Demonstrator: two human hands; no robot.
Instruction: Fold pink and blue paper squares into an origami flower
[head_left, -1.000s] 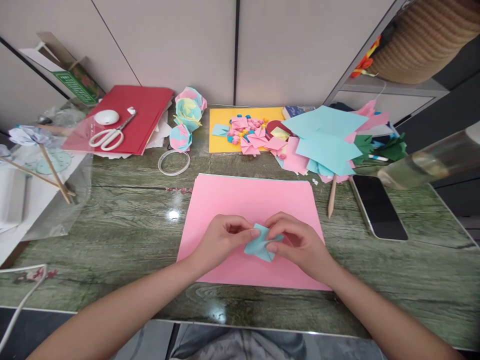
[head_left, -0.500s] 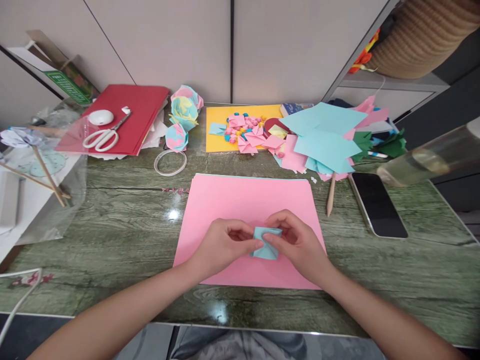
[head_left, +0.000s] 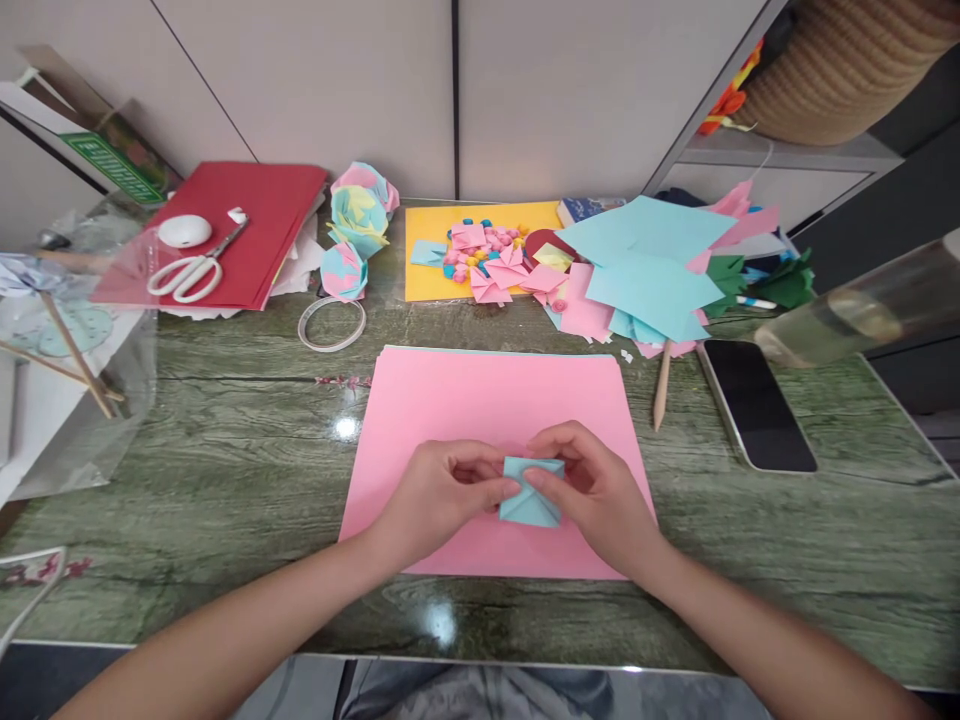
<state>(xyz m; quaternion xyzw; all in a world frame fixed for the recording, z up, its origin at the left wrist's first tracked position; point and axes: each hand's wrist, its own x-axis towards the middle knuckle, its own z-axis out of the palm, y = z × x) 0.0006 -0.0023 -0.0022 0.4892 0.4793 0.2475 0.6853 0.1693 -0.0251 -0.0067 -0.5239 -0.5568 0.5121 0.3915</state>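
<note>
A small square of folded light-blue paper (head_left: 531,507) is held between both hands, with crease lines running across its face. My left hand (head_left: 444,490) pinches its left edge, thumb on the front and fingers behind. On the other side my right hand (head_left: 592,488) grips the upper right part, its thumb pressed on the paper's face. The fingertips behind the paper are partly hidden. Beneath both hands lies a stack of pink paper sheets (head_left: 442,400), with a thin blue edge showing at its far side.
White scissors (head_left: 187,278) rest on a red folder (head_left: 255,220) at the left. Paper balls (head_left: 345,272) and a tape roll (head_left: 331,325) stand nearby. Light-blue paper pieces (head_left: 645,240) and pink scraps are heaped behind. A phone (head_left: 757,405) and a wooden stick (head_left: 661,390) lie right.
The blue paper square has tipped slightly and shows more of its creased face. Both hands keep their hold in nearly the same place. The view has shifted a little.
</note>
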